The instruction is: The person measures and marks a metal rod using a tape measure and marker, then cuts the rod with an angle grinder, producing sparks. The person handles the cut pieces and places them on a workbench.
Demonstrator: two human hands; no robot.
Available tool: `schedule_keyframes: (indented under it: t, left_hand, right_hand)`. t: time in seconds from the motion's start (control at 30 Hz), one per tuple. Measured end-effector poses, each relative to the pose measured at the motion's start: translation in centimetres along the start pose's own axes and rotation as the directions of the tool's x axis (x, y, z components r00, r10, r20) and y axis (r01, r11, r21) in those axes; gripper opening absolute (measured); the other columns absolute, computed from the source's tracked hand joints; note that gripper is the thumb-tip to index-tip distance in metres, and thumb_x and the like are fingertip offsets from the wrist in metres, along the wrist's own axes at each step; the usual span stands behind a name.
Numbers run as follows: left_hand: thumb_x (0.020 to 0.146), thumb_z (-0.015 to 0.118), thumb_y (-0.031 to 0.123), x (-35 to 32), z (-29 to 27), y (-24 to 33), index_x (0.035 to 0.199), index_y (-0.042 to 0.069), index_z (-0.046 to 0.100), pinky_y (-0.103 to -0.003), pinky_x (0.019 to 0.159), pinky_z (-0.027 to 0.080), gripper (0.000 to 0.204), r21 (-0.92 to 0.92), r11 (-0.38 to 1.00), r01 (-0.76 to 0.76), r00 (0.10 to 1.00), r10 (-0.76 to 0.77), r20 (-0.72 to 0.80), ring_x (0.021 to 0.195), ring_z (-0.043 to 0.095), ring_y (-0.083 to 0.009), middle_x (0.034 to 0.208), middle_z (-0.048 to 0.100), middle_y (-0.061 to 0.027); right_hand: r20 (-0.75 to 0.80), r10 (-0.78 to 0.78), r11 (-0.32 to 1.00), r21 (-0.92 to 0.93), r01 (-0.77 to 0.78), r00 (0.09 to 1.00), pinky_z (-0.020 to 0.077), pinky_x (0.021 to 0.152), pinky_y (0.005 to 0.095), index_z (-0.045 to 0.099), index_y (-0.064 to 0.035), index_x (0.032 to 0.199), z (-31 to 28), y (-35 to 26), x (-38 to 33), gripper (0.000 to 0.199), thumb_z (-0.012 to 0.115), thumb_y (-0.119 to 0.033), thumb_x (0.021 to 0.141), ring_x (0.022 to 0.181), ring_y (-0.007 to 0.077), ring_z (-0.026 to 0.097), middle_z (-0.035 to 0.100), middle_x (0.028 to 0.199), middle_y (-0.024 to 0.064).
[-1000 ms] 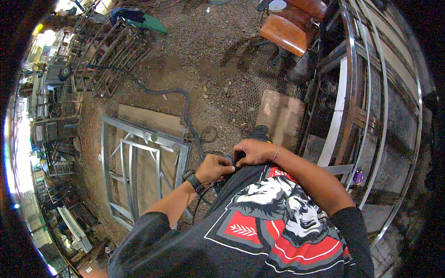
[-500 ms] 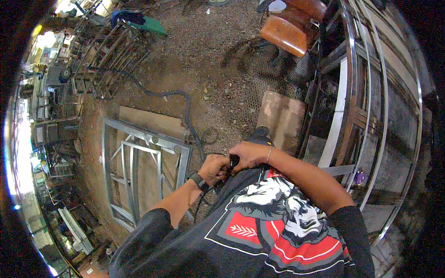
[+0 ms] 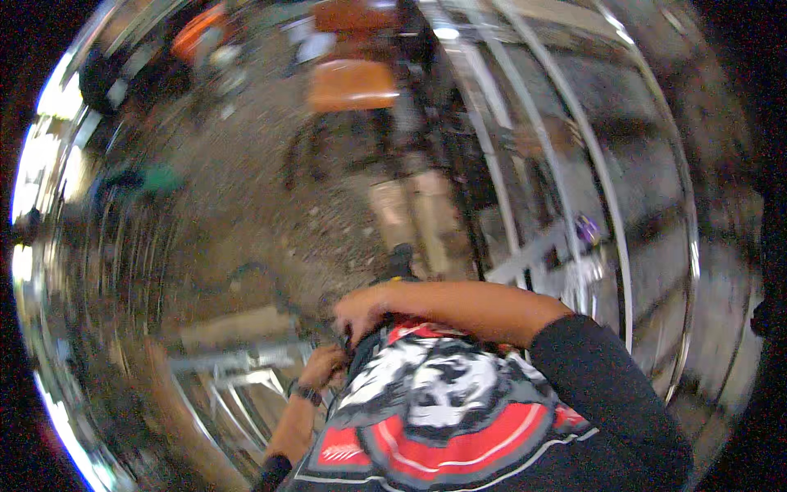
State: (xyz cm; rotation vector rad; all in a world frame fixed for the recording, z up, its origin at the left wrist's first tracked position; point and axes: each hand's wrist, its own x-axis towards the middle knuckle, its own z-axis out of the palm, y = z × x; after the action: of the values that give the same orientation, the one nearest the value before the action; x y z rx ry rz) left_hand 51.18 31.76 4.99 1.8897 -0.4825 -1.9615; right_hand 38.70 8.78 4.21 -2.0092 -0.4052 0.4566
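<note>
left hand [image 3: 322, 366]: grip curled by shirt hem, contents unclear | right hand [image 3: 358, 310]: grip bunched just above, cannot tell | metal frame [image 3: 221, 361] on floor, left | orange chair [image 3: 352, 84] far

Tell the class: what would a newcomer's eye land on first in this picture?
Most striking is the red, white and black printed shirt filling the lower middle, with the right hand and left hand meeting at its upper left edge. Behind, an orange seat stands at top centre, and curved metal bars sweep down the right.
</note>
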Motion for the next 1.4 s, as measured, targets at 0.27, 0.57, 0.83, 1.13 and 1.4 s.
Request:
schedule_keyframes:
  t: [0.27, 0.57, 0.83, 1.13, 1.4]
  left_hand:
    - [0.087, 0.075, 0.014, -0.8, -1.2, 7.0, 0.092, 0.001, 0.073, -0.027, 0.058, 0.043, 0.014, 0.263, 0.932, -0.25, 0.966, 0.26, -0.001, 0.065, 0.054, -0.0087, 0.076, 0.065, 0.0012]
    - [0.091, 0.07, 0.012, 6.0, -7.6, 2.0, 0.098, -0.002, 0.068, -0.032, 0.062, 0.047, 0.016, 0.428, 0.886, -0.177, 0.982, 0.19, 0.012, 0.068, 0.058, -0.013, 0.075, 0.065, -0.0034]
    - [0.092, 0.07, 0.013, 7.0, -7.5, 4.9, 0.103, -0.002, 0.067, -0.033, 0.065, 0.048, 0.019, 0.457, 0.877, -0.146, 0.987, 0.16, 0.008, 0.071, 0.059, -0.015, 0.082, 0.066, -0.0053]
    - [0.092, 0.069, 0.014, 7.7, -8.9, 5.7, 0.109, -0.003, 0.064, -0.034, 0.068, 0.05, 0.024, 0.497, 0.852, -0.165, 0.983, 0.182, 0.016, 0.075, 0.061, -0.0172, 0.089, 0.067, -0.0074]
    - [0.093, 0.068, 0.014, 11.7, -6.0, 11.1, 0.114, -0.003, 0.063, -0.035, 0.071, 0.051, 0.028, 0.58, 0.741, -0.337, 0.937, 0.322, 0.134, 0.078, 0.062, -0.0191, 0.095, 0.069, -0.0093]
  right_hand:
    - [-0.105, 0.059, 0.995, 0.084, -0.05, 0.993, 0.0505, 0.066, 0.0463, 0.074, 0.0007, 0.085, -0.1, 0.5, 1.8, 0.048, 0.084, -0.043, 0.068, 0.068, 0.0308, 0.065, 0.072, 0.078, 0.0178]
    - [-0.338, 0.092, 0.992, 0.117, -0.056, 0.937, 0.0506, 0.068, 0.0507, 0.074, 0.0009, 0.087, 4.2, 7.2, 9.3, 0.043, 0.078, -0.036, 0.064, 0.078, 0.0359, 0.069, 0.073, 0.086, 0.0207]
    - [-0.227, 0.112, 0.993, 0.003, -0.114, 0.967, 0.0454, 0.059, 0.047, 0.074, 0.0059, 0.085, 5.4, 11.8, 15.2, 0.032, 0.076, -0.019, 0.065, 0.064, 0.0309, 0.06, 0.069, 0.076, 0.0182]
    - [-0.106, 0.235, 0.966, 0.14, -0.219, 0.966, 0.0459, 0.064, 0.0483, 0.072, 0.0061, 0.09, -0.4, 3.7, 4.3, 0.036, 0.073, -0.026, 0.074, 0.07, 0.0321, 0.062, 0.069, 0.081, 0.0199]
    - [-0.84, 0.464, 0.886, 0.449, -0.117, 0.283, 0.0525, 0.083, 0.0494, 0.069, 0.0017, 0.108, 3.5, -4.2, -16.6, 0.043, 0.067, -0.037, 0.088, 0.095, 0.0362, 0.068, 0.07, 0.098, 0.0218]
